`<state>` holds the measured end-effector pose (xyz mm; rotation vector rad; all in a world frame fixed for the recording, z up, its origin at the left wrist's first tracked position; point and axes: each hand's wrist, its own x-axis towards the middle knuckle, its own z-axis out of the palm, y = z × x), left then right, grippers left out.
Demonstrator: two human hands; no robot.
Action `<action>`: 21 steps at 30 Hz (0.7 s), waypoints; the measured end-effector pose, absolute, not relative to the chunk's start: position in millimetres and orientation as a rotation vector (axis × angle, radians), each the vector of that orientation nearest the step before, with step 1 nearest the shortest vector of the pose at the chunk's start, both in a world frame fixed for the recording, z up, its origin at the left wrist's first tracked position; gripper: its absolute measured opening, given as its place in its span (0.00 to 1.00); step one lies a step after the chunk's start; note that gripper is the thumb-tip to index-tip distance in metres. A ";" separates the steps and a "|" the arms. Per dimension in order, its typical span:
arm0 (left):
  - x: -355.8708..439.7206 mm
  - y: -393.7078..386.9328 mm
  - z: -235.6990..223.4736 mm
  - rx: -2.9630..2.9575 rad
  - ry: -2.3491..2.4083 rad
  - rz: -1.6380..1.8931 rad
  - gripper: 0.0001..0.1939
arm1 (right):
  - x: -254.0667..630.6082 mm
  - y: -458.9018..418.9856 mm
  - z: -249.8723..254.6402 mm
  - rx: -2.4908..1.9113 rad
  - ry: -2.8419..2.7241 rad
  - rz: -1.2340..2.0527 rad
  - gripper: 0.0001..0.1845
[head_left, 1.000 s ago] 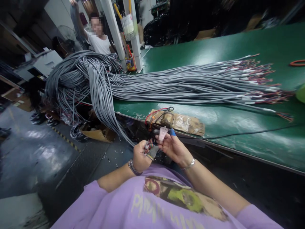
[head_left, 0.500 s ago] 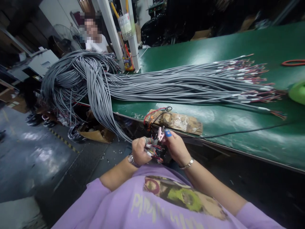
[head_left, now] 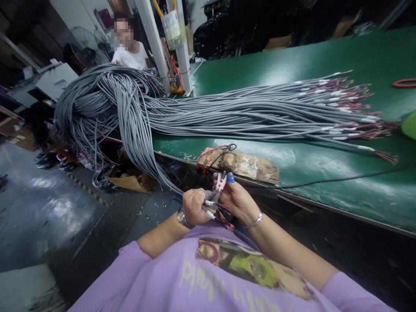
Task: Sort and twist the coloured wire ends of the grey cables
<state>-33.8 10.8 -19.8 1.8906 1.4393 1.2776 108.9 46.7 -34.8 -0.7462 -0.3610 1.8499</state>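
Note:
My left hand (head_left: 194,206) is closed round a bundle of grey cables (head_left: 138,125) just behind their stripped ends. White sleeves and thin coloured wires (head_left: 224,210) stick out of the fist toward the right. Close beside them is my right hand (head_left: 239,201), its fingers curled in and its thumb tip wrapped in blue. It grips a small pink clip (head_left: 221,181), tilted upward above the wire ends. Its fingertips are partly hidden behind the clip and wires. From the fist, the cables run up to a large heap at the bench's left end.
More grey cables (head_left: 247,115) lie lengthwise on the green bench (head_left: 312,173). A worn wooden block (head_left: 248,167) with red and black leads sits at the near edge. White posts (head_left: 154,43) rise behind, near another person (head_left: 130,56). A cardboard box (head_left: 131,180) stands on the floor.
My right hand and the pink clip have come closer to the wires. The wire ends have shifted a little right and down. My left hand keeps its grip on the bundle.

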 end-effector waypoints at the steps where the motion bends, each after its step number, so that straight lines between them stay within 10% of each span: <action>1: -34.1 10.4 -21.2 1.916 1.432 1.280 0.10 | 108.5 47.0 -34.9 -0.745 -0.349 1.835 0.14; 21: -33.0 3.2 -17.7 0.724 1.230 1.232 0.23 | 128.3 31.1 -67.1 -0.758 -0.277 1.950 0.17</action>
